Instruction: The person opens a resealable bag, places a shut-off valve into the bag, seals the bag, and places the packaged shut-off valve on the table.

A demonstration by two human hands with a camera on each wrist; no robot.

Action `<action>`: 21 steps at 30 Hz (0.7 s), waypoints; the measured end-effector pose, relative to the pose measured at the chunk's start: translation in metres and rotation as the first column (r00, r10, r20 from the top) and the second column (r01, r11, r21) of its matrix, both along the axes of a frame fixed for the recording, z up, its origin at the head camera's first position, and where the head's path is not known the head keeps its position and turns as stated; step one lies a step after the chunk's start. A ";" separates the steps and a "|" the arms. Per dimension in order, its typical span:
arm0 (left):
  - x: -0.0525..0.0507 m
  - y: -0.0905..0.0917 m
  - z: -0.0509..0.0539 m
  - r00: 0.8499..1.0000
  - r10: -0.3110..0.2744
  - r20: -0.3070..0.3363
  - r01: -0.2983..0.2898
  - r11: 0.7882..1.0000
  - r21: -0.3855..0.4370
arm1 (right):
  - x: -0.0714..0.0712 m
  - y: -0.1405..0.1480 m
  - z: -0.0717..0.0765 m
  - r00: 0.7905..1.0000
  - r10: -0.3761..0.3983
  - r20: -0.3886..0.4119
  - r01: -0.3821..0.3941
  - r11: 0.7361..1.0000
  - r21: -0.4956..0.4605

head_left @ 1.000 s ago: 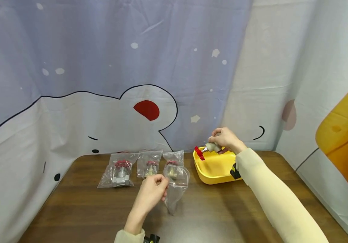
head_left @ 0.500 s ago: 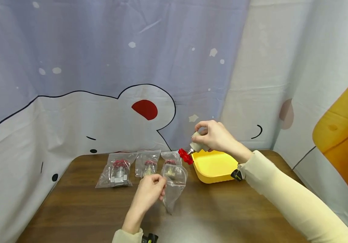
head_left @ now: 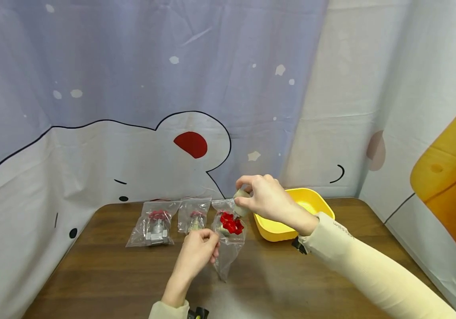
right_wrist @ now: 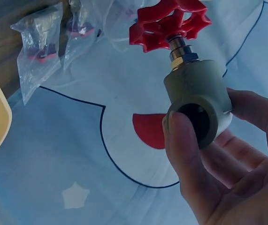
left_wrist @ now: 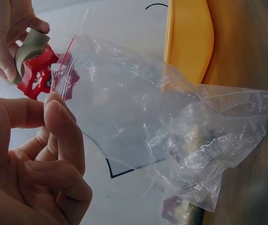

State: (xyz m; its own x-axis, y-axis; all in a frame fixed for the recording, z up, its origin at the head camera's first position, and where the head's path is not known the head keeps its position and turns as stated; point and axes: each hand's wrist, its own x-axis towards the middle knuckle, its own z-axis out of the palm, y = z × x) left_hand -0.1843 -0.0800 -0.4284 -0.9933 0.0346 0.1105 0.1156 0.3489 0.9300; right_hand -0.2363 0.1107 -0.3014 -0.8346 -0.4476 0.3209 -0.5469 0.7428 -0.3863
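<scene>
My left hand (head_left: pixel 198 248) pinches a clear zip bag (left_wrist: pixel 119 98) near its red-lined mouth, and the bag hangs down over the table. With thumb and fingers, my right hand (head_left: pixel 269 199) grips the beige-grey body of a stop valve (right_wrist: pixel 195 86). The valve is tipped so its red handwheel (head_left: pixel 232 223) points down at the bag's mouth. Part of the wheel shows through the plastic in the left wrist view; whether it is inside the bag I cannot tell. Behind the left hand lies a bagged brass valve (head_left: pixel 196 220), partly hidden.
A yellow bin (head_left: pixel 277 230) stands right of the bag, under my right forearm. At the left lies a bagged silver valve (head_left: pixel 157 230) with a red wheel. Another bagged valve (head_left: pixel 224 230) lies behind the held bag. A printed curtain (head_left: pixel 132 88) closes off the back.
My right hand has carried the valve left from over the yellow bin to the bag's mouth, turning its wheel downward. The left hand has stayed almost still with the bag.
</scene>
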 end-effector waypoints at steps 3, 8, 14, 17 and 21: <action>0.000 0.001 0.000 1.000 0.009 -0.002 -0.009 1.000 -0.004 | 0.003 -0.004 -0.005 0.996 0.017 -0.083 -0.014 0.999 0.038; 0.000 0.001 0.000 1.000 0.014 -0.004 -0.015 1.000 -0.009 | 0.006 -0.012 -0.015 0.983 0.027 -0.183 -0.011 0.996 0.090; 0.001 0.002 0.001 1.000 0.008 -0.004 -0.008 1.000 -0.008 | 0.007 -0.020 -0.029 0.965 0.032 -0.261 0.003 0.991 0.134; 0.001 0.003 0.001 1.000 0.001 -0.003 -0.001 1.000 0.004 | 0.008 -0.024 -0.034 0.958 0.044 -0.285 -0.001 0.989 0.148; 0.001 0.004 0.002 1.000 -0.007 -0.002 0.007 1.000 0.011 | 0.009 -0.028 -0.039 0.954 0.056 -0.295 -0.004 0.985 0.175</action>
State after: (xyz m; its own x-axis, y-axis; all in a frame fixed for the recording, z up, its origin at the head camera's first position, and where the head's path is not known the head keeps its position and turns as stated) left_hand -0.1831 -0.0763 -0.4267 -0.9928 0.0405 0.1127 0.1197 0.3377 0.9336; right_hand -0.2276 0.0832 -0.3400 -0.6979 -0.5410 0.4693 -0.6408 0.7643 -0.0721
